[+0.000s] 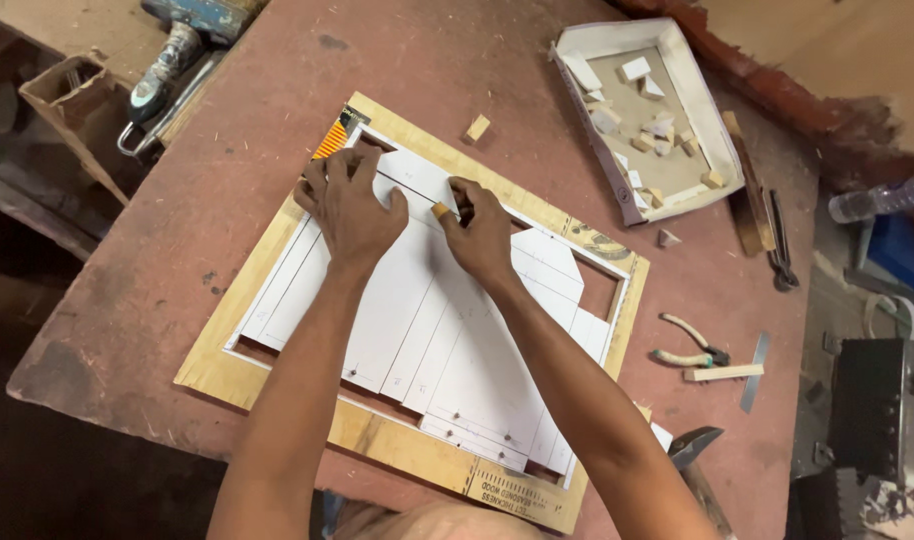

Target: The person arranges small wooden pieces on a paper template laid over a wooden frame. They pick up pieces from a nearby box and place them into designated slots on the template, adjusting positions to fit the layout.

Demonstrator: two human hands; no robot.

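I'm looking down on a big reddish workbench (277, 200), worn and dusty; on it lies a plywood board (277, 385) set at an angle, and on that board a white frame (617, 268) filled with white slats (397, 310) lying side by side; small nails show near their lower ends. Both hands are up at the frame's top edge; the left hand (349, 205) lies flat, fingers spread and pressing the slats down, grasping nothing; the right hand (480, 232) is pinched around a small tan wooden block (441, 210) just beside the top rail. I judge this as the fitting stage, the slats being seated against the rail; the next move seems to call for steady downward pressure while the block stays snug. Off to the right, a shallow white tray (692, 90) of wood offcuts, then pliers (689, 342) well apart, a stray block (477, 127) beyond the board.
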